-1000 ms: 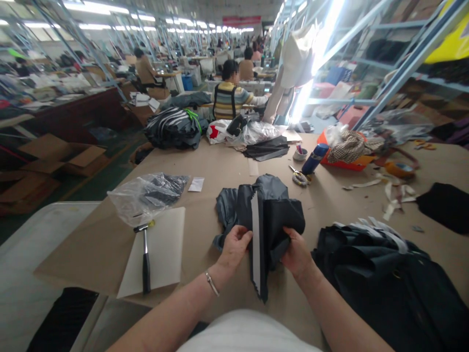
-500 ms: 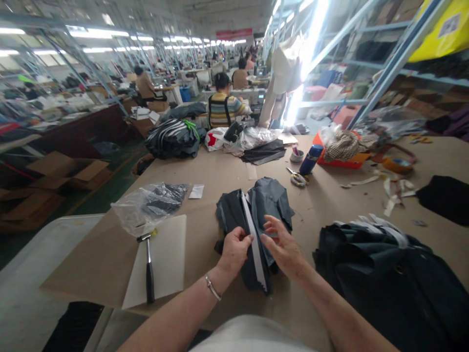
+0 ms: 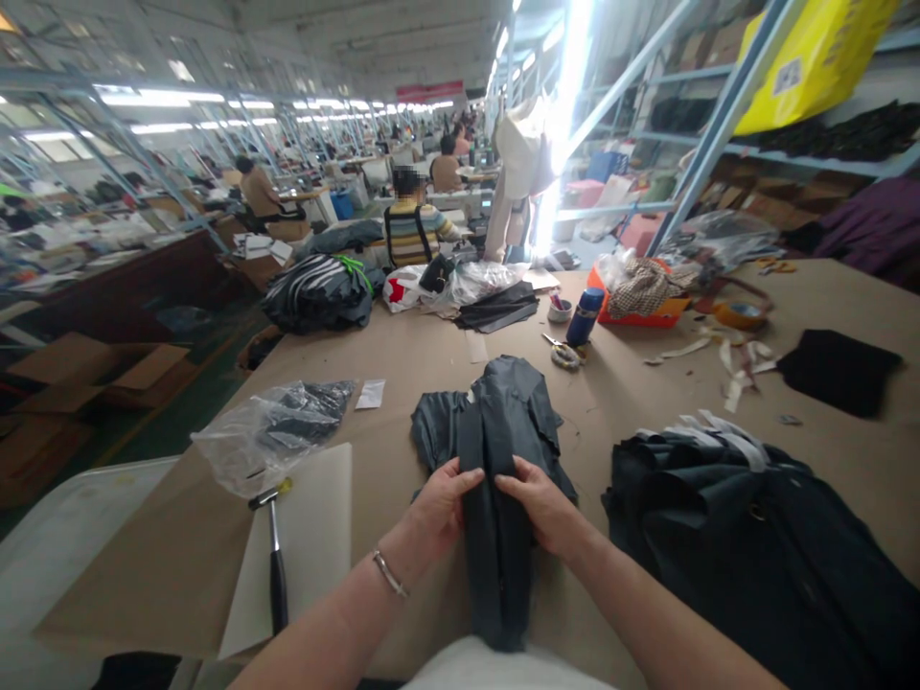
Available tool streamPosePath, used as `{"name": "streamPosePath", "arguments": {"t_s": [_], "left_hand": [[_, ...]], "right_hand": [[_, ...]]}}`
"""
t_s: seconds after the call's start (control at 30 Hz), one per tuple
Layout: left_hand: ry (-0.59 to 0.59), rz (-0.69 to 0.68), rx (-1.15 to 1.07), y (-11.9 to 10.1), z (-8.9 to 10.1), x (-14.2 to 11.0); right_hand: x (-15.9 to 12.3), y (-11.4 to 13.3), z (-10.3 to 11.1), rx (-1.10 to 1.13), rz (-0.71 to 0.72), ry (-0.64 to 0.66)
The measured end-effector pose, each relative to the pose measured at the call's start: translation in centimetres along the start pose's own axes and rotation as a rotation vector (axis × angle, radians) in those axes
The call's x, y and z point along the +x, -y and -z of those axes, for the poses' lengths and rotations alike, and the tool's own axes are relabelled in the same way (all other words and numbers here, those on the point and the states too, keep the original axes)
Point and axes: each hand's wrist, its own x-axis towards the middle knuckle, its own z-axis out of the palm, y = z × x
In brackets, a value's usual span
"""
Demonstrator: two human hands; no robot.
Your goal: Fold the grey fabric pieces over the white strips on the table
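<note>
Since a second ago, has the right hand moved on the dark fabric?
Yes. The right hand has shifted left across the dark fabric, toward the hammer, and now rests close beside the left hand.

Dark grey fabric piece (image 3: pixel 503 450), folded lengthwise on table

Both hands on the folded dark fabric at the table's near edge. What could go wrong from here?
1. The dark fabric piece hangs past the table's near edge below the left hand and right hand; it might slide off if they let go.
2. The hammer on the white board lies by the left forearm; a sideways sweep may knock it.
3. The dark fabric pile sits close on the right; pieces could get mixed.
</note>
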Motion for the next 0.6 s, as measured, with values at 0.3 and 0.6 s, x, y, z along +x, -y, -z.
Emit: {"name": "streamPosePath", "arguments": {"t_s": [0.3, 0.6], "left_hand": [[0.451, 0.219, -0.108, -2.6, -4.0, -6.0], [0.25, 0.07, 0.121, -6.7, 1.3, -1.2]], "right_hand": [[1.4, 3.5, 6.5, -0.385, 0.084, -0.208], [-4.7, 5.3, 1.5, -0.049, 0.054, 0.079]]}}
